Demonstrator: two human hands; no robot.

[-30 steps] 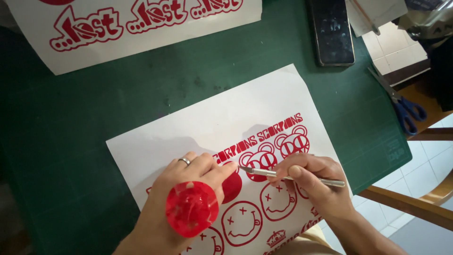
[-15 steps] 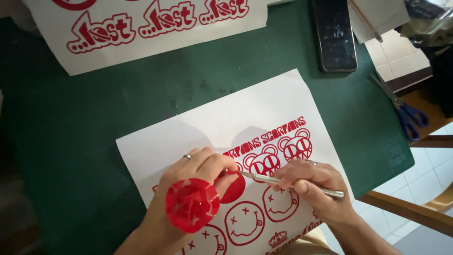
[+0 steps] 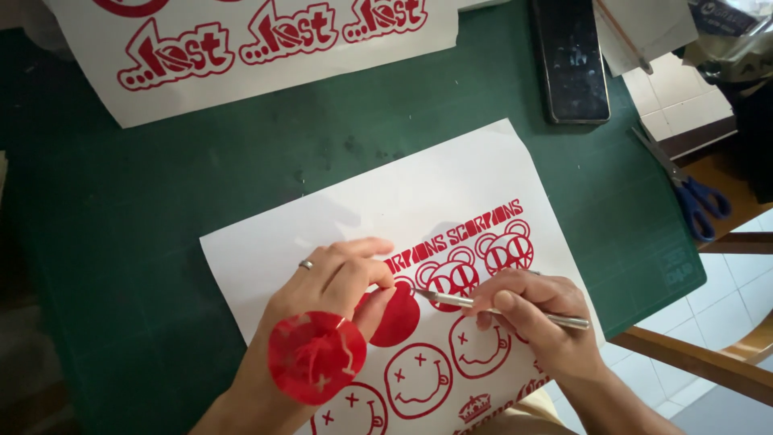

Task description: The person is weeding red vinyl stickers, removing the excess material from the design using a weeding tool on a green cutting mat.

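So I'm mid-weeding here. My right hand (image 3: 535, 318) has a pen-style pinch on the slim silver craft knife (image 3: 499, 308), tip aimed left at the solid red vinyl circle (image 3: 398, 314) that sits right under my left fingertips. My left hand (image 3: 334, 298) is pressed flat on the white sheet of red vinyl stickers (image 3: 451, 201), fingers together, holding it still; there's a ring on one finger and a peeled round scrap of red vinyl (image 3: 316, 357) stuck to the back of my wrist. I reckon the next bit needs a light touch: catch just the edge of the red film with the tip without digging into the backing or nicking my own fingertip, which is very close to the blade.

Just beyond the knife are the little bear heads and red lettering; near my right wrist, the outlined smiley faces. Further out: the dark green cutting mat (image 3: 161, 201), a second sticker sheet with bubbly red lettering (image 3: 266, 40) at the far edge, a black phone (image 3: 572, 60) far right, and blue-handled scissors (image 3: 692, 193) off past my right hand. Nothing's really in the way.
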